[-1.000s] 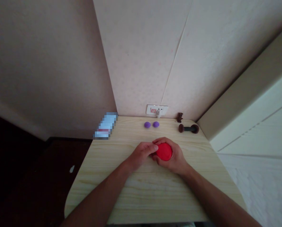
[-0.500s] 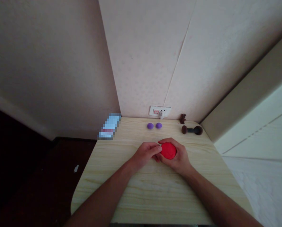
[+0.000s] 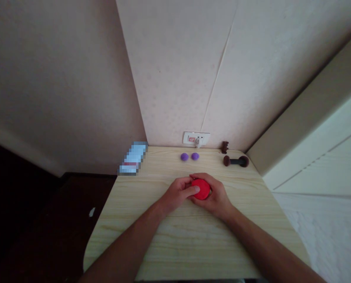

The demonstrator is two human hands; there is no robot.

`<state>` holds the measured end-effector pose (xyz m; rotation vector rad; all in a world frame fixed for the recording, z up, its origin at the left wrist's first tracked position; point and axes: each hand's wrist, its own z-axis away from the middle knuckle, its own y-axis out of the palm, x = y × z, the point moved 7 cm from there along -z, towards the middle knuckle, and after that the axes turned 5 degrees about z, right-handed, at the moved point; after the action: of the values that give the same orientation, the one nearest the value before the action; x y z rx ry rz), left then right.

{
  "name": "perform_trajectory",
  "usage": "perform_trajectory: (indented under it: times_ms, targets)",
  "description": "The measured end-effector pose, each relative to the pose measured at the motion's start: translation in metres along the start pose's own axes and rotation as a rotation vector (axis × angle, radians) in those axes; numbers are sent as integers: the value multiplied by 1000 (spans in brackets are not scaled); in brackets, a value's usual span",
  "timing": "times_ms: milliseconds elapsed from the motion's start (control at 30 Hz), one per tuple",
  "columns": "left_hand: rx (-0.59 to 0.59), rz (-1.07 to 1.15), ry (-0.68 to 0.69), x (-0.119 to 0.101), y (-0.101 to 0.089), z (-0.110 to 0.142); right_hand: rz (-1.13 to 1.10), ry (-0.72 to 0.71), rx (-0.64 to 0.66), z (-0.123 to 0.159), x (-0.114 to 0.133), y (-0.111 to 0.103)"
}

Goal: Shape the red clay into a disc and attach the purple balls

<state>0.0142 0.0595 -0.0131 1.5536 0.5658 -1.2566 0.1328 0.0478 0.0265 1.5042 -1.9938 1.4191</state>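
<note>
A flat, round red disc (image 3: 201,189), which looks like modelling clay, is between my two hands over the middle of the table. My left hand (image 3: 179,192) pinches its left edge, the thumb lying on top and the fingers partly hidden behind. Around the far, right and near sides curve the fingers and thumb of my right hand (image 3: 216,198), with a small gap at the disc's right edge. Two purple oval lumps (image 3: 184,157) sit side by side beyond my hands.
The pale wood-grain table (image 3: 193,243) meets the wall at the back. A phone-like, blurred object (image 3: 133,158) lies at the back left. At the back right are a brown dumbbell-shaped object (image 3: 236,161) and a small dark brown figure (image 3: 225,147). Above the table edge is a wall socket (image 3: 195,138) with a plug.
My left thumb has moved further over the red disc. The disc has shifted left, away from my right palm. The view swayed slightly; the other objects stay put.
</note>
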Motion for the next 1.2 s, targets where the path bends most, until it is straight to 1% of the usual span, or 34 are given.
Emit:
perform_trajectory:
  times_ms: [67,133,233,367,467,567,733,867,1033,1133,1200]
  targets:
    - [16,-1,-8,1,2,0,14,-35,-6,0,2,0]
    - [21,-30,-15,3,2,0,16,-69,18,0,4,3]
    - [34,-55,-19,2,3,1,-5,-70,66,0,4,6]
    - [102,-131,-20,1,7,5,-19,-90,123,2,5,9]
    - [132,-191,-55,5,9,6,-4,-117,168,4,6,12]
    - [101,-169,-56,7,6,5,14,-112,165,2,7,13]
    - [32,-121,41,1,3,2,9,-105,161,1,8,14]
    - [13,-142,69,-5,3,2,-48,-49,188,4,6,14]
    - [-4,-146,118,-11,-2,2,-160,49,134,4,-1,6]
    - [-24,-101,148,-10,-7,0,-161,63,107,2,-4,3]
    - [-47,-30,157,-10,-10,-1,-147,53,105,1,-4,3]
